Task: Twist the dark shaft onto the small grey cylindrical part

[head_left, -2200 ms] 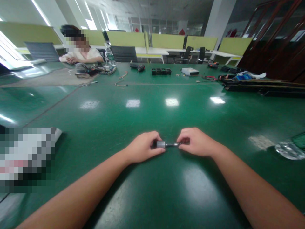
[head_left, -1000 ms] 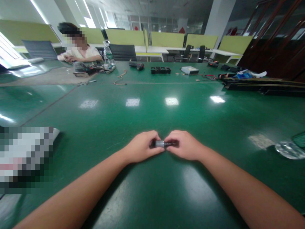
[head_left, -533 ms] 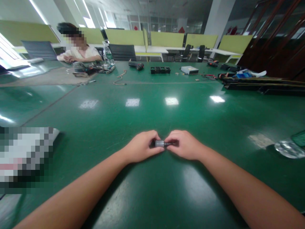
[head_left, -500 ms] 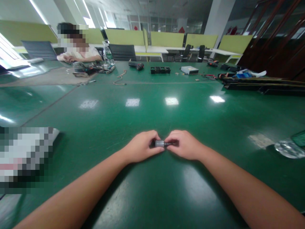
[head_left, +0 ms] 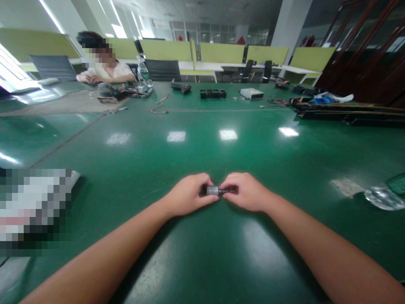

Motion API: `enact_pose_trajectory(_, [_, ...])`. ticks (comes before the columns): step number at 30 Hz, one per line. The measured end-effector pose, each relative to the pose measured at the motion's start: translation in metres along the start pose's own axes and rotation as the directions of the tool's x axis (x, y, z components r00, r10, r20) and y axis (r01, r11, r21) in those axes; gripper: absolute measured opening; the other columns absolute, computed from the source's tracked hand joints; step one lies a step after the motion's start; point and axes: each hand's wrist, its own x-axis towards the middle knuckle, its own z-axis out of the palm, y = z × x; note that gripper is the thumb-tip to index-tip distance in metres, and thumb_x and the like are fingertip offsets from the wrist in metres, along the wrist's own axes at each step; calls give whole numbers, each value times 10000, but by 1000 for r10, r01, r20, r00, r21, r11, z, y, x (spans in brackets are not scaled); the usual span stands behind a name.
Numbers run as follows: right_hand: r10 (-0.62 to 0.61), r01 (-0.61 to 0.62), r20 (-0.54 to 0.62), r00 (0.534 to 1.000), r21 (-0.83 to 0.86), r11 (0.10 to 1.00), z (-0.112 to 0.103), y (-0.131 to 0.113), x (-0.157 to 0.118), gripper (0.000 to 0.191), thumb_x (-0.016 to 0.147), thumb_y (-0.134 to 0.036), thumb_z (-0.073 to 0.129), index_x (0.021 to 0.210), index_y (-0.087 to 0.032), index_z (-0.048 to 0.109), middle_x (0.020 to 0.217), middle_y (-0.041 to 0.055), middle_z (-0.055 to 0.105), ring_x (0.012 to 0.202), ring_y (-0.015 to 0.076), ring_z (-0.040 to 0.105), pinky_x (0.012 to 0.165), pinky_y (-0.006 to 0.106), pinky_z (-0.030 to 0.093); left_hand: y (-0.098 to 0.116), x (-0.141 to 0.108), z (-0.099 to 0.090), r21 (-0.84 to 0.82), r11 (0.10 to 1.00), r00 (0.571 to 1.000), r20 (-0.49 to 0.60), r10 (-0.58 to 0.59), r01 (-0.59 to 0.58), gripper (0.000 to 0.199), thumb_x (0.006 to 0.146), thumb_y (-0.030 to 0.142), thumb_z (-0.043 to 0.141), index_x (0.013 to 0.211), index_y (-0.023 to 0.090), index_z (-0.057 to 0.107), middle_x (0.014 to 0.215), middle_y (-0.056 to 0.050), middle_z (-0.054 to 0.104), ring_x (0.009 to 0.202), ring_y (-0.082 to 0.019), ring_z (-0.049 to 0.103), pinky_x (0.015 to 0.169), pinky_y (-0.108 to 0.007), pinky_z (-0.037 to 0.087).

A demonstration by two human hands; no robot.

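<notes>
Between my two hands, low in the middle of the head view, is a small silver cylinder with a dark ridged shaft (head_left: 212, 191). My left hand (head_left: 189, 193) is closed, thumb and fingers gripping the silver body. My right hand (head_left: 245, 192) pinches the dark shaft at its right side, the fingertips close to those of the left. Part of the shaft is covered by the right fingers, and its exact kind is too small to tell. Both hands rest at or just above the green tabletop (head_left: 202, 156).
A blurred-out pale object (head_left: 34, 202) lies at the left, a clear glass-like item (head_left: 383, 197) at the right. Farther back are a black bracket (head_left: 213, 93), a silver box (head_left: 252, 93), a dark tool (head_left: 181, 87) and long black strips (head_left: 351, 113). A person (head_left: 109, 72) sits across the table.
My hands and the small silver cylinder have shifted very slightly to the right; the grip looks the same.
</notes>
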Motion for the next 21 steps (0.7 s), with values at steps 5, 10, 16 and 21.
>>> enact_pose_trajectory(5, [0, 0, 5, 1000, -9, 1000, -2, 0, 0, 145, 809, -116, 700, 929, -175, 757, 881, 42, 714, 805, 157, 623, 742, 269, 460, 0, 0, -1, -9, 1000, 1000, 0, -6, 6, 254, 852, 442, 668, 940, 205, 645, 868, -6, 668, 760, -172, 608, 649, -266, 407])
enact_pose_trajectory(10, [2, -2, 14, 1000, -5, 1000, -3, 0, -1, 152, 809, -117, 694, 932, -182, 756, 883, 44, 711, 823, 163, 628, 760, 277, 464, 1, 0, -1, -7, 1000, 1000, -3, 1, -1, 264, 849, 453, 672, 935, 204, 645, 867, -9, 668, 759, -176, 606, 645, -266, 406])
enact_pose_trajectory(16, [9, -9, 25, 1000, 6, 1000, -4, 0, -2, 152, 808, -116, 698, 929, -185, 758, 872, 41, 710, 822, 163, 627, 762, 278, 464, 3, 0, -2, 2, 1000, 1000, 0, -5, 5, 251, 844, 435, 680, 935, 203, 647, 866, -10, 673, 746, -174, 607, 644, -264, 404])
enact_pose_trajectory(21, [15, -15, 29, 999, 5, 1000, -5, -1, -2, 152, 798, -105, 704, 921, -177, 758, 875, 44, 712, 820, 164, 627, 762, 279, 463, 2, 0, -2, -7, 1000, 1000, -2, 8, -8, 233, 845, 415, 681, 932, 202, 646, 861, -5, 670, 742, -169, 604, 650, -263, 404])
